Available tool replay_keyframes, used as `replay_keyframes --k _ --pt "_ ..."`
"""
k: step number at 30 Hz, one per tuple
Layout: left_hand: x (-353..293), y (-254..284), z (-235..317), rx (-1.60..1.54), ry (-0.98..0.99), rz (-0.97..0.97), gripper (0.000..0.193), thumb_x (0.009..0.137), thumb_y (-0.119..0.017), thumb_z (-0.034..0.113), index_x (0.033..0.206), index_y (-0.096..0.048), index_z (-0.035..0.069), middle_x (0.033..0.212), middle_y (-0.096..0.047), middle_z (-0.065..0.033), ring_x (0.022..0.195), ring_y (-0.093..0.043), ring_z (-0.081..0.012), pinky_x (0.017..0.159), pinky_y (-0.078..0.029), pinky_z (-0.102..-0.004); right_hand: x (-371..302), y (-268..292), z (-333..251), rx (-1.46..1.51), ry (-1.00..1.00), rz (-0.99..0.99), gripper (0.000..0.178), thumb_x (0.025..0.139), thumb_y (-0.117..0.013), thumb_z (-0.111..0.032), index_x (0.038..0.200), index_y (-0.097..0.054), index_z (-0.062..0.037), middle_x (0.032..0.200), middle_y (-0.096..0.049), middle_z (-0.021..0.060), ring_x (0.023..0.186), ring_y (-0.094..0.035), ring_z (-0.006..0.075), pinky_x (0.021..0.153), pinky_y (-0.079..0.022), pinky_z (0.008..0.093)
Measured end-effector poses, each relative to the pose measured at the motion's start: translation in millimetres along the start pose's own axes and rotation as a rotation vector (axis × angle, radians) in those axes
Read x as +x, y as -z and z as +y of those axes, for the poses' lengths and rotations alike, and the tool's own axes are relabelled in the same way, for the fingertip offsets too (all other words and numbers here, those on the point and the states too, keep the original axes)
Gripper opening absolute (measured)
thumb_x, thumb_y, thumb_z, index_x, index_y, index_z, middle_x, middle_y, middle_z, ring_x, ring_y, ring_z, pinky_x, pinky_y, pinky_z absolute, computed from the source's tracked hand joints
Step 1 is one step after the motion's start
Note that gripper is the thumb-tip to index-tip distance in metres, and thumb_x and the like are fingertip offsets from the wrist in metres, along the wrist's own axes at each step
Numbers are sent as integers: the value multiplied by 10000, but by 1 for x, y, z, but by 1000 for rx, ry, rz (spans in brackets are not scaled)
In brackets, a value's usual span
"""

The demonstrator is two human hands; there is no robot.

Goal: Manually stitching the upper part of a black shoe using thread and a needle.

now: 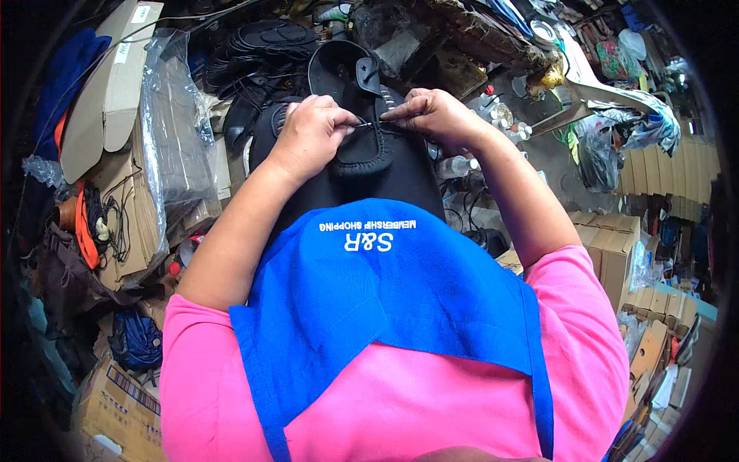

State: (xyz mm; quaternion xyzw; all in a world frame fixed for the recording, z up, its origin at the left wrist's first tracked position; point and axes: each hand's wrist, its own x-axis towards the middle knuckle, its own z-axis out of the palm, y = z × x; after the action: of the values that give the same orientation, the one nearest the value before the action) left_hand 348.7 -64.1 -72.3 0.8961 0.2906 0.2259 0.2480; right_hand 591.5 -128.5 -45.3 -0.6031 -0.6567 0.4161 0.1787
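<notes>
A black sandal-like shoe (pixel 362 165) with thick stitching along its rounded edge rests on my lap, and its strap (pixel 368 75) stands up at the far end. Across the shoe's opening runs a thin strand (pixel 369 124) with a small shiny part midway; its exact kind is too small to tell. My left hand (pixel 312 135) is closed, thumb and finger pinching at the strand's left end. Opposite it, my right hand (pixel 436 115) pinches at the right end, fingers curled. Both hands are just above the shoe. A blue apron (pixel 385 285) covers my front.
Clear plastic bottles (pixel 457 167) stand right of my lap. Flattened cardboard (pixel 115 85) and a plastic-wrapped stack (pixel 177 131) lean at the left. Black cords (pixel 265 46) pile up beyond the shoe. Cardboard boxes (pixel 608 250) are stacked at the right, with plastic bags (pixel 596 150) farther off.
</notes>
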Motion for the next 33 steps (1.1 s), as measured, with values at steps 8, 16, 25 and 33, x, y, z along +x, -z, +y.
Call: replay_keyframes --k 8,16,25,33 --pt "-4 -10 -14 -81 -43 -6 191 740 -701 98 922 -734 145 722 -578 -70 767 -572 -257 707 -457 -367 6 8 8 167 -38 -127 287 836 -670 -73 1121 -694 -100 859 -558 7 871 -534 114 816 -433 256" --pt "-5 -9 -15 -62 -60 -26 214 752 -692 114 948 -733 188 723 -557 -51 759 -560 -242 697 -445 -371 8 13 10 176 -25 -175 311 819 -665 -51 1126 -692 -99 1041 -651 67 1000 -589 145 916 -441 275" --pt "-5 -8 -13 -54 0 -84 222 772 -667 113 954 -726 226 779 -567 -32 849 -568 -237 759 -408 -381 8 15 5 203 -41 -197 311 818 -657 -29 1123 -689 -81 1041 -664 71 997 -595 141 922 -442 279" --pt "-5 -10 -17 -76 7 -97 252 768 -661 109 975 -726 237 772 -542 -28 833 -556 -227 750 -402 -372 10 16 7 185 -17 -209 307 824 -653 -33 1120 -695 -102 947 -618 18 916 -575 114 850 -445 255"
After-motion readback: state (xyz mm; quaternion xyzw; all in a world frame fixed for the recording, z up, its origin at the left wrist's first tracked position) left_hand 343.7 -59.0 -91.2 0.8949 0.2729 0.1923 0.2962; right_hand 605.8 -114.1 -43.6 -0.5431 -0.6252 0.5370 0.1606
